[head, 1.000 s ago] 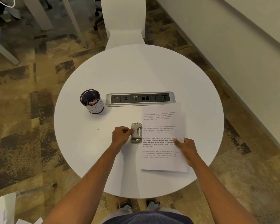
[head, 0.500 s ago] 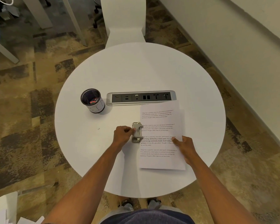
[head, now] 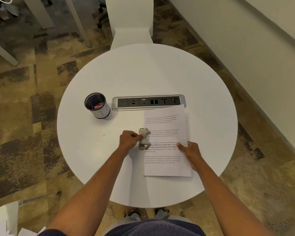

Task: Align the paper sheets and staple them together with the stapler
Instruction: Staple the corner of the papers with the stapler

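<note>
Printed paper sheets (head: 167, 133) lie stacked on the round white table (head: 143, 74), right of centre, their top corner over the socket strip. A small grey metal stapler (head: 144, 138) sits over the sheets' left edge at mid-height. My left hand (head: 129, 140) grips the stapler from the left, thumb on its top. My right hand (head: 188, 151) holds the sheets at their right edge, thumb on top of the paper. The lower sheets show only as a thin offset margin at the right and bottom.
A silver socket strip (head: 148, 102) is set into the table behind the paper. A black mesh cup (head: 97, 105) with small items stands to its left. A white chair (head: 131, 21) faces me across the table. White boxes (head: 2, 218) lie on the carpet at lower left.
The sheets have slid left, deeper under the stapler, and turned slightly. My left thumb now presses on the stapler's top. My right hand moved left with the paper.
</note>
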Tool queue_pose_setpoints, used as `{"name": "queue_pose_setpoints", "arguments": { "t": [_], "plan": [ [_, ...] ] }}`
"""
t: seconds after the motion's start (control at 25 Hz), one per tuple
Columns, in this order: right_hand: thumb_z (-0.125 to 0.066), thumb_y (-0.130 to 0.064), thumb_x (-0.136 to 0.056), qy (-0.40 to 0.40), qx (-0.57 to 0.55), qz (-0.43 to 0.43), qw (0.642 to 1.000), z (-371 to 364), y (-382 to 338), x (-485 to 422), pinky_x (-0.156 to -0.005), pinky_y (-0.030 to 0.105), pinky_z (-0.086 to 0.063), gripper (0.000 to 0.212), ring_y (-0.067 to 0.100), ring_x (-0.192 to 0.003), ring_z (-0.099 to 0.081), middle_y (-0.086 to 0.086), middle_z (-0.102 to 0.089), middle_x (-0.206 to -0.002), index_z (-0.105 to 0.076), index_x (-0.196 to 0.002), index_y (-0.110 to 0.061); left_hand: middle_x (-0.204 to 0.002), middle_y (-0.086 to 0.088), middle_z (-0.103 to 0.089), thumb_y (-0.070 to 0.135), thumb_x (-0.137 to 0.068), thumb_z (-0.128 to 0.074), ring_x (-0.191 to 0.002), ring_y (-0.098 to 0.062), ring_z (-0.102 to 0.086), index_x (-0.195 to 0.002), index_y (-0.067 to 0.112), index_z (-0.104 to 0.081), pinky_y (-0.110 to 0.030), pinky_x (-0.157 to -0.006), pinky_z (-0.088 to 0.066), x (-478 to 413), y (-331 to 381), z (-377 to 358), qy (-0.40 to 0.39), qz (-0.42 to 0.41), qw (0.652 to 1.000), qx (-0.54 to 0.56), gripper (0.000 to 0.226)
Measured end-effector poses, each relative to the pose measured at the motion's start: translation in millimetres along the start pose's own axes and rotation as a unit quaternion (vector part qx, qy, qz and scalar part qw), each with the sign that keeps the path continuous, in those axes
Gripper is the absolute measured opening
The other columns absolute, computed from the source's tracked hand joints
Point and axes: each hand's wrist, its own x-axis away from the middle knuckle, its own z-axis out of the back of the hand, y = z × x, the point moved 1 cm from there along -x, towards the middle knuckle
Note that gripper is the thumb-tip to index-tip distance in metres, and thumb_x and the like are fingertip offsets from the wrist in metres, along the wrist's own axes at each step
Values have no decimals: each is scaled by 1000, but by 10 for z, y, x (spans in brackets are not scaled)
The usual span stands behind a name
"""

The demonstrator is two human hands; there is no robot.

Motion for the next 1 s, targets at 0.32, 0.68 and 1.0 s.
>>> {"name": "queue_pose_setpoints", "arguments": {
  "t": [0.32, 0.68, 1.0],
  "plan": [
    [-72, -16, -86, 4, 37, -8, 999, 19, -15, -141, -78, 37, -58, 15, 24, -84, -73, 7, -76, -97, -73, -100, -12, -63, -11, -64, 41, -69, -83, -59, -21, -55, -56, 10, -54, -32, -66, -45, -15, 65, 81, -15, 44, 997, -60, 44],
    [-71, -15, -87, -7, 49, -7, 999, 18, 14, -189, -78, 38, -59, 16, 24, -84, -74, 5, -77, -93, -74, -101, -9, -56, -5, -53, 48, -67, -82, -62, -24, -51, -50, 12, -44, -31, -61, -36, -19, 100, 117, 1, 57, 992, -114, 55],
    [-70, -15, -88, -10, 48, 4, 999, 12, 30, -185, -86, 44, -58, 19, 27, -91, -73, 10, -75, -102, -73, -106, -8, -67, -17, -58, 49, -68, -81, -75, -35, -59, -56, 11, -37, -40, -65, -44, -29, 157, 141, -9, 68, 986, -154, 59]
  ]
}}
